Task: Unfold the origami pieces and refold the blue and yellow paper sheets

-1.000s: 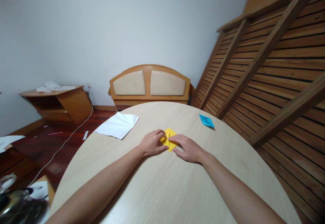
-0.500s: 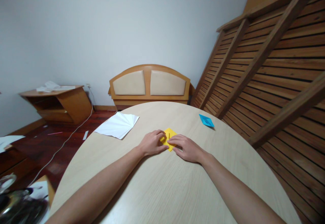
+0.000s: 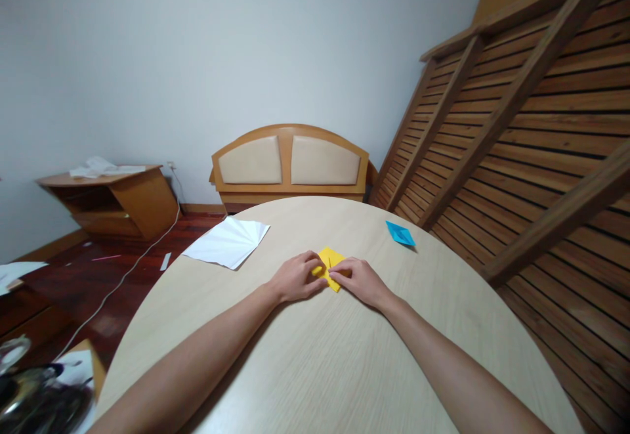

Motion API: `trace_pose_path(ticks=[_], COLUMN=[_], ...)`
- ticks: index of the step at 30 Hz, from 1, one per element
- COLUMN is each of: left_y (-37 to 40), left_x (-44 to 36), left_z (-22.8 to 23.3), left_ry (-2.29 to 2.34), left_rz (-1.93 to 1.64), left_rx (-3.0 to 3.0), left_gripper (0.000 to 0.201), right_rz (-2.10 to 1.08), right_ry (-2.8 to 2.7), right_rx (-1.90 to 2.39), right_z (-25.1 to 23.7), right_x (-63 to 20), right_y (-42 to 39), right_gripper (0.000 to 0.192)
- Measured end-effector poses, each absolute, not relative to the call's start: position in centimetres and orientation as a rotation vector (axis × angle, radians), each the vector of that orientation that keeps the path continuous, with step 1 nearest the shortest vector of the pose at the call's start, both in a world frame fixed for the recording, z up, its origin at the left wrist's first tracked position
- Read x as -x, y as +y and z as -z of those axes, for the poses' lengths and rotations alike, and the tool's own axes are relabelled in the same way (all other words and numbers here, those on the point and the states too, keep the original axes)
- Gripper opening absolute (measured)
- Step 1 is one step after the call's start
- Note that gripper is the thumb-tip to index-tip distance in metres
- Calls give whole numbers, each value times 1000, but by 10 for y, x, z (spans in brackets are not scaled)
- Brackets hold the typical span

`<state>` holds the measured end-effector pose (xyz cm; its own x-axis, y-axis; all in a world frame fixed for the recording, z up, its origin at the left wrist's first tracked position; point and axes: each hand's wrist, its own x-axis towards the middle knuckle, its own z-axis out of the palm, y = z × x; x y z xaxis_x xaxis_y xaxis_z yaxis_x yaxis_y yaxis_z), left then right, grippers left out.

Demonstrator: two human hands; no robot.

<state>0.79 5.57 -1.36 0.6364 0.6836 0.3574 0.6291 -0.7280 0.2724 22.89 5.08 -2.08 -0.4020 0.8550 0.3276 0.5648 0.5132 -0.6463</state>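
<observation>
A small piece of folded yellow paper (image 3: 333, 257) lies on the round table (image 3: 315, 368), between my two hands. My left hand (image 3: 298, 277) rests at its left side, with curled fingers and thumb gripping that edge. From the right, my right hand (image 3: 360, 280) pinches a part of the paper near its middle between thumb and fingertips. A dark slit or crease line runs down the paper's centre. My fingers cover its left and right corners.
A creased white sheet (image 3: 227, 242) lies at the table's far left. Toward the far right edge sits a folded blue paper piece (image 3: 400, 234). A wooden headboard (image 3: 287, 158) stands behind the table, and a slatted wooden frame (image 3: 531, 125) leans along the right.
My right hand has drawn its fingers together into a pinch on the yellow paper; before, they lay flatter across it. The paper has turned slightly. My left hand has barely moved.
</observation>
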Motion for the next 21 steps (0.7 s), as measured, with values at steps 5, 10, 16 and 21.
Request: trace_pose_path(ticks=[5, 10, 16, 21], left_y=[57, 60, 62, 65], left_x=[-9, -11, -13, -14], left_z=[15, 17, 17, 19], left_ry=[1113, 1240, 1277, 1268], left_rz=[-731, -744, -809, -729], left_rx=[-2731, -2657, -2544, -2567], left_gripper=[32, 37, 33, 20], right_rz=[-630, -709, -768, -743], right_ry=[-2052, -2010, -2039, -2056], right_rx=[1207, 1158, 1102, 1119], right_z=[26, 28, 26, 25], right_x=[-233, -231, -229, -229], right_y=[55, 54, 52, 51], right_gripper=[17, 14, 17, 18])
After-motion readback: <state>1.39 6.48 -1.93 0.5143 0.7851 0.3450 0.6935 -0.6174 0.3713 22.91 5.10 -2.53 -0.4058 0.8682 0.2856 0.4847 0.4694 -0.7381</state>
